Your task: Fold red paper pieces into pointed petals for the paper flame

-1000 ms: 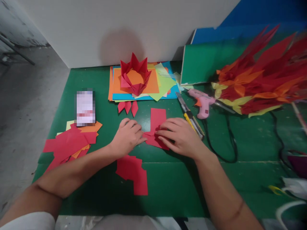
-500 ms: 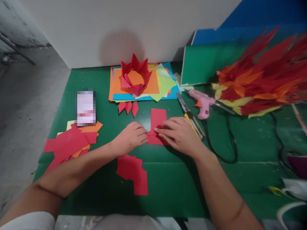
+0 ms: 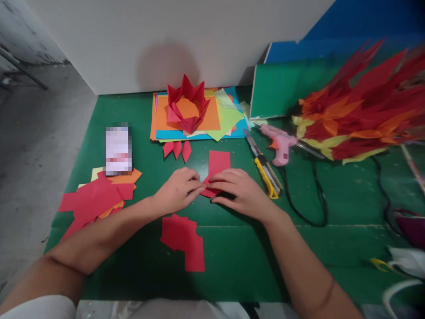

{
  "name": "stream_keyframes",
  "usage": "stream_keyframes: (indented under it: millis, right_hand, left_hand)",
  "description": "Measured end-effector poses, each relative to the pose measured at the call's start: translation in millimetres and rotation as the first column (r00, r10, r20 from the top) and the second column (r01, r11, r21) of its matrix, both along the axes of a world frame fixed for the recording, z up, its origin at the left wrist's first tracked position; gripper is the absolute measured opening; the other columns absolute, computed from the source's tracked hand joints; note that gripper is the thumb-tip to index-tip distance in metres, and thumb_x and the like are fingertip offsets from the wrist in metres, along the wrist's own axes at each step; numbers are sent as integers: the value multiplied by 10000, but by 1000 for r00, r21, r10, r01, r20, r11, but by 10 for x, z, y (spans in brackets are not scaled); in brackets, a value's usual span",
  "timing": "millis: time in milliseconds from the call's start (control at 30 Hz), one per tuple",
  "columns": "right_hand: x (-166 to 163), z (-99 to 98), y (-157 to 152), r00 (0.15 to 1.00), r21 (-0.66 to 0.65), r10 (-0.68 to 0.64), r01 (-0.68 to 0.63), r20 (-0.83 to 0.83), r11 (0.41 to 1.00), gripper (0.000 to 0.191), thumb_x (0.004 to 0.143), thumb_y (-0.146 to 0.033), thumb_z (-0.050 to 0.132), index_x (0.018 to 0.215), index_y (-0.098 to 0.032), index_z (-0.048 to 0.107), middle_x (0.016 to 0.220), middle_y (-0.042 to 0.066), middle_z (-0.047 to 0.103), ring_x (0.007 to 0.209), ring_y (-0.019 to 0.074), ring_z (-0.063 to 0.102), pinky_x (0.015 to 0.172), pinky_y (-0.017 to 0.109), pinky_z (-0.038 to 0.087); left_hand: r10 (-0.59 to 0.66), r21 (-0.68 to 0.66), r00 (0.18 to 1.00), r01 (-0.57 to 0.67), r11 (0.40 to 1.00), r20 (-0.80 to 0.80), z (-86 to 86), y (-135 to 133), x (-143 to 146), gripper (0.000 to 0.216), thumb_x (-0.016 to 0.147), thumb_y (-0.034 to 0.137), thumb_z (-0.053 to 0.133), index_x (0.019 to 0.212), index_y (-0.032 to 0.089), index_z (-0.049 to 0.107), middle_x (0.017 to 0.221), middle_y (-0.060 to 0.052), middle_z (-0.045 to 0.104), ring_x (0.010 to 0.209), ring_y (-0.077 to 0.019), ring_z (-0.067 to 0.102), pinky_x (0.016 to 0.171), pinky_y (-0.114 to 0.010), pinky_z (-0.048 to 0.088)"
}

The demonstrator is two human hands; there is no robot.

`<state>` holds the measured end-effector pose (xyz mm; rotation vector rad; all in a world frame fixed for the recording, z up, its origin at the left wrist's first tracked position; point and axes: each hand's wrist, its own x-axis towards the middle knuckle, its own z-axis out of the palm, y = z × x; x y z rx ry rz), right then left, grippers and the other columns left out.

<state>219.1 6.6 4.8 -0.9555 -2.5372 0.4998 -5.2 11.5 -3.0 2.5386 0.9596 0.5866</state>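
A small piece of red paper [image 3: 208,192] lies between my hands on the green table, partly hidden by fingers. My left hand [image 3: 179,189] pinches its left edge, thumb and fingers together. From the other side my right hand [image 3: 238,189] bends over the same piece, its fingertips closed on it near the left fingertips. Just beyond, a flat red paper rectangle [image 3: 219,160] extends away from my hands. Closer to me lie several overlapping red paper pieces [image 3: 187,239]. Several small folded red paper points [image 3: 177,149] rest farther back.
A folded red paper ring [image 3: 188,124] sits on stacked coloured paper [image 3: 199,134]. To the right are a utility knife [image 3: 265,173], a pink glue gun [image 3: 280,141] and a red-orange paper bundle [image 3: 358,115]. A phone-like blurred object [image 3: 118,148] and paper scraps [image 3: 96,195] lie left.
My right hand has shifted left, bringing its fingertips against the left ones. The red piece between them now appears turned or folded at an angle. The other things stay put.
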Motion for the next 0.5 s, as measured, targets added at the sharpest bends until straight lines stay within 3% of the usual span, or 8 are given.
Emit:
stream_keyframes:
  millis: [133,500]
  right_hand:
    - [-13,-30,9,999,-8,19,-19,-30,1000,198,892,-318,553,1034,-219,651,1015,67,681,935,199,595,836,375,431]
    - [-89,-31,-42,997,-87,-9,2,-80,996,181,897,-251,513,934,-215,686,890,72,646,846,191,574,746,343,464]
  left_hand:
    - [-1,-41,1000,1,999,4,18,29,-18,248,948,201,433,948,207,680,1019,-31,660,920,-166,530,793,-324,364]
    - [108,-51,992,-111,993,-59,51,11,-6,188,923,261,515,904,259,703,1053,2,668,955,-182,498,794,-358,296]
